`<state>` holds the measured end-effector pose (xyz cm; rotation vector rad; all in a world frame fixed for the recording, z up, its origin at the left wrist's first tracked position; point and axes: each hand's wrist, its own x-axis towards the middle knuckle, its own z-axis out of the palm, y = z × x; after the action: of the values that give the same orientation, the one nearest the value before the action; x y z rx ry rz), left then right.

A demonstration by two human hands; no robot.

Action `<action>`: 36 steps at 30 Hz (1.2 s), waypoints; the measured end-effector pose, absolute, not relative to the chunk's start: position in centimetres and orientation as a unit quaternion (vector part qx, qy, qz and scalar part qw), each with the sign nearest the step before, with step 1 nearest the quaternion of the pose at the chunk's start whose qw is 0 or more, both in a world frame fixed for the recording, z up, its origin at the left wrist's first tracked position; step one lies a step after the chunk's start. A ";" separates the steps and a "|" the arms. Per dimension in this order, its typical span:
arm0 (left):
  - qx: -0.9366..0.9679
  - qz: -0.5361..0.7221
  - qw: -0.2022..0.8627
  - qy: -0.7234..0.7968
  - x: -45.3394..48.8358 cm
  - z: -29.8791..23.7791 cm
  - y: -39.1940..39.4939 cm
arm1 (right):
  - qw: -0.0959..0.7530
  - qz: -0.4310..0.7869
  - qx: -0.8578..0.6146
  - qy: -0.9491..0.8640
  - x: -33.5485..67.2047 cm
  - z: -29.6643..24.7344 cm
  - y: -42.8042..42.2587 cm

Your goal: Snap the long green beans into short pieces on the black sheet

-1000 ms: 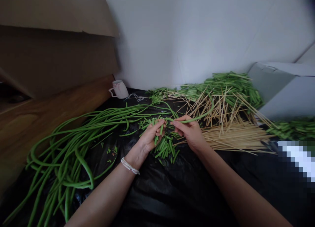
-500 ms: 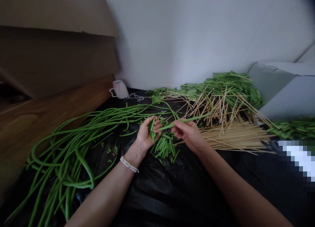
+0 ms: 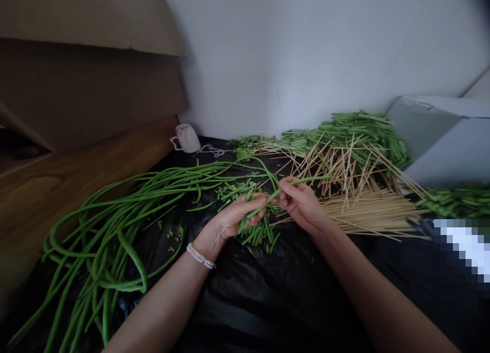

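I am using two hands, my left hand point(image 3: 239, 213) and my right hand point(image 3: 302, 202), and holding one long bean point(image 3: 272, 196) in both. One mug point(image 3: 187, 139) is standing at the back. Loose beans point(image 3: 132, 257), cut pieces point(image 3: 258, 233) and sticks point(image 3: 362, 213) are overlapping too thickly for me to count.

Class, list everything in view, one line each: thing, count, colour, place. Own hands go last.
long beans: many, green, left
held bean: one, green, across both hands
cut bean pieces: many, green, by the hands, back right, far right
wooden skewers: many, tan, right of centre
mug: one, white with pinkish marks, back left
string: count unclear, whitish, beside mug
plastic sheet: count unclear, black, underneath
cardboard box: one, brown, upper left
wooden panel: one, brown, left
wall: one, pale grey, behind
carton: one, greyish white, right
bracelet: count unclear, white, left wrist
left hand: one, bare, centre
right hand: one, bare, centre
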<state>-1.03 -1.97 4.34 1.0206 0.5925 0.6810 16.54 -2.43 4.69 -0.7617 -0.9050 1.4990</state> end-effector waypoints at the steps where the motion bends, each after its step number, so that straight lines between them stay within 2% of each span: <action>1: 0.487 0.298 0.775 0.270 -1.1 4.4 -2.0 | 0.579 0.645 -0.325 -0.378 16.6 4.8 -2.4; 8: 0.478 0.280 0.779 0.294 -1.3 4.2 -2.3 | 0.557 0.630 -0.329 -0.430 16.3 4.7 -2.7; 13: 0.429 0.363 0.760 0.327 -0.7 4.4 -2.1 | 0.586 0.602 -0.339 -0.424 16.8 5.0 -2.5; 19: 0.331 0.474 0.764 0.285 -0.3 4.0 -1.3 | 0.599 0.535 -0.366 -0.469 16.7 4.6 -2.4; 23: 0.256 0.502 0.776 0.283 -0.5 3.7 -0.7 | 0.572 0.501 -0.390 -0.519 15.5 4.1 -3.0; 27: 0.204 0.504 0.792 0.275 -0.8 3.8 -0.4 | 0.527 0.518 -0.384 -0.553 14.7 4.1 -3.5; 36: 0.146 0.481 0.847 0.172 -1.4 4.7 -1.0 | 0.563 0.613 -0.338 -0.440 16.0 4.4 -2.8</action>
<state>-1.36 -0.96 4.71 0.3074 0.3618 1.0144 16.01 -2.76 4.38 -0.7966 -1.0358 1.4424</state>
